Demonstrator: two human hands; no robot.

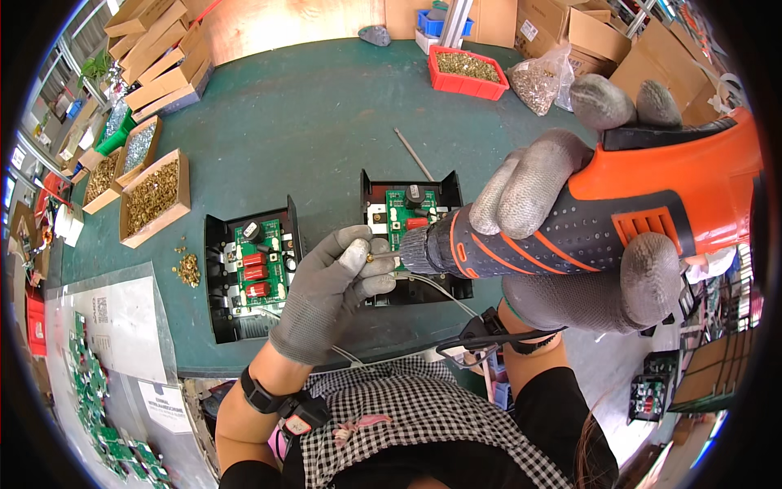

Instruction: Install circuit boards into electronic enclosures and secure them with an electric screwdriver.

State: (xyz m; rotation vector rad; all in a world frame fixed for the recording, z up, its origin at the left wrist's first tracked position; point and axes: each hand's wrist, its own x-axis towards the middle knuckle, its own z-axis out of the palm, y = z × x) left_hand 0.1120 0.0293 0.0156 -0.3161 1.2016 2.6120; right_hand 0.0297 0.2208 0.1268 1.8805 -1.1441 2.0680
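From my head view, my right hand (590, 301) wraps the orange-black power driver (562, 242) at three o'clock — likely heavy, stiff, best gripped around its body. Near centre, my left hand (318, 297) pinches what seems a brassy screw (371, 257), probably slippery — mostly hidden by fingertips (356, 256). The driver's rear is unclear.

1. Flattened-looking cardboard boxes (167, 61) are stacked at the far left of the green table (285, 98).
2. A red tub (466, 91) stands near the far edge, just beside a filled clear bag (539, 81).
3. A blue bin (445, 26) sits behind the tub.
4. Open cartons (599, 34) crowd the far right.
5. A white sheet (118, 322) lies at the near left.
6. A green plant (94, 67) shows beyond the boxes.
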